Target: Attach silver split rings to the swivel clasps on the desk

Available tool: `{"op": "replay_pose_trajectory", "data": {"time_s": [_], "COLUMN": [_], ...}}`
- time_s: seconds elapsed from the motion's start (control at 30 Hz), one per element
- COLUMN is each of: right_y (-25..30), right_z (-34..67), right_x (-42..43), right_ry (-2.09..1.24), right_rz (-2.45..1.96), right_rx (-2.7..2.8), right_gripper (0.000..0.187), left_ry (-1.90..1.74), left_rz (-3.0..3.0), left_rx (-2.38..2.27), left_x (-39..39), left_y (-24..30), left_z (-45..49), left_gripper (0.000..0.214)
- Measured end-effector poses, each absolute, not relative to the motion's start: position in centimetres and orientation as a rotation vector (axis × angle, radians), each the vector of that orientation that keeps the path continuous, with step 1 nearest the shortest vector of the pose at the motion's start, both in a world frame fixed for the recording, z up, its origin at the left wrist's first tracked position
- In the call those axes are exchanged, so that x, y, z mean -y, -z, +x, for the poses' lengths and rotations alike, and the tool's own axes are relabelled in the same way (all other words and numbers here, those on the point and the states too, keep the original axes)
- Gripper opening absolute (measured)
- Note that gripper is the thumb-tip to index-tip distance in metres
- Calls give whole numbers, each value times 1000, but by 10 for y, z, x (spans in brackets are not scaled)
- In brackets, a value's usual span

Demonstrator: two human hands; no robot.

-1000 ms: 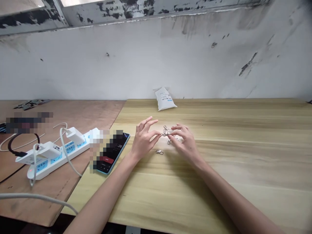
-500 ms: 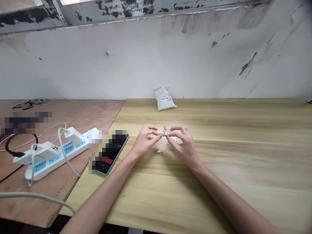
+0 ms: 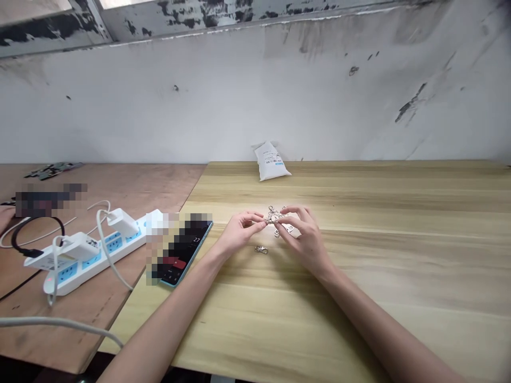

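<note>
Light wooden table (image 3: 399, 255), loose metal swivel clasp (image 3: 261, 249), white pouch (image 3: 272, 162) at far edge, smartphone (image 3: 186, 250) near left edge

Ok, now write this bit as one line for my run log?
left hand: pinching metal clasps | right hand: pinching metal clasps | table: one loose clasp

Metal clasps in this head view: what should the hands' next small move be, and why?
Probably the left hand should hold the tangled metal clasps steady while the right hand works one clasp free, since both hands meet at the cluster and its hooks look interlinked. The lone clasp lying apart on the wooden table can likely wait.
</note>
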State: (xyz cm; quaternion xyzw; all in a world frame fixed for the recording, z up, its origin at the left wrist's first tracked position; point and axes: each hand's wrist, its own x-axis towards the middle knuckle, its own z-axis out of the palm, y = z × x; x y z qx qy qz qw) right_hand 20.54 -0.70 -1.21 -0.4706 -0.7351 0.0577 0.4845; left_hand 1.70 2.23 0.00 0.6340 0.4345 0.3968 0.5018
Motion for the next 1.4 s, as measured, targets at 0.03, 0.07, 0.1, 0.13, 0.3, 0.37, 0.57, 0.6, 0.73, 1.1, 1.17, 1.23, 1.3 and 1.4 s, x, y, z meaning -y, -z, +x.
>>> {"op": "replay_pose_trajectory", "data": {"time_s": [0.03, 0.07, 0.1, 0.13, 0.3, 0.37, 0.57, 0.6, 0.73, 1.1, 1.17, 1.23, 1.3, 1.4], "right_y": [12, 13, 13, 13, 15, 16, 16, 16, 15, 12, 11, 10, 10, 10], "right_z": [205, 206, 206, 206, 207, 209, 215, 216, 216, 217, 216, 216, 216, 216], "right_x": [7, 7, 6, 6, 5, 4, 1, 1, 1, 1, 2, 2, 3, 3], "right_ry": [-135, -133, -131, -129, -127, -139, -154, -146, -95, 108, 143, 170, 193, 217], "right_rz": [-1143, -1140, -1137, -1133, -1109, -1099, -1067, -1058, -1041, -1040, -1035, -1025, -1014, -1010], "right_rx": [1794, 1799, 1800, 1802, 1818, 1839, 1927, 1950, 2024, 2095, 2112, 2127, 2137, 2144], "right_gripper": [13, 12, 12, 12, 11, 10, 11, 12, 14, 15, 16, 17, 17, 16], "left_ry": [-963, -962, -958, -953, -946, -944, -913, -903, -889, -838, -815, -796, -789, -791], "left_rz": [1524, 1521, 1522, 1522, 1537, 1577, 1739, 1746, 1808, 1939, 1920, 1902, 1897, 1880], "left_rx": [-1056, -1061, -1064, -1066, -1052, -1051, -1069, -1056, -1047, -1111, -1092, -1085, -1086, -1075], "left_x": [-22, -22, -23, -23, -24, -24, -20, -20, -19, -17, -16, -16, -15, -16], "left_y": [0, -1, -1, 0, 2, 2, -2, -2, -3, -3, -5, -7, -7, -7], "left_z": [17, 17, 17, 17, 15, 14, 13, 13, 13, 12, 12, 13, 13, 13], "left_gripper": [23, 23, 23, 23, 24, 23, 21, 21, 18, 18, 19, 20, 21, 22]}}
